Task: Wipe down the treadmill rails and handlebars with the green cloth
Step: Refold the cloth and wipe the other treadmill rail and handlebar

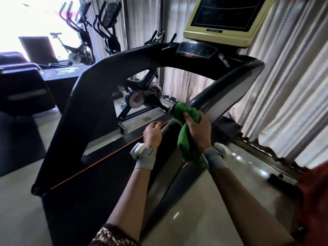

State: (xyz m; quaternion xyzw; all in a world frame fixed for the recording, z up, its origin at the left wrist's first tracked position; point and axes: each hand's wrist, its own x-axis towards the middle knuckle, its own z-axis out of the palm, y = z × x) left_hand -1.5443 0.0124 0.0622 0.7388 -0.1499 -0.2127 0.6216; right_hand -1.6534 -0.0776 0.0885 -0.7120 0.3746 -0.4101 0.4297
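right hand (197, 128) gripping soft, bunched green cloth (186, 125), fingers curled round it, pressed on the smooth rounded grey rail (221, 89) of the treadmill; loose end draping down toward the wrist. left hand (152, 133) resting beside the same rail, fingers loosely curled, holding nothing. glossy console screen (225, 13) above, pleated curtains (292, 77) behind.
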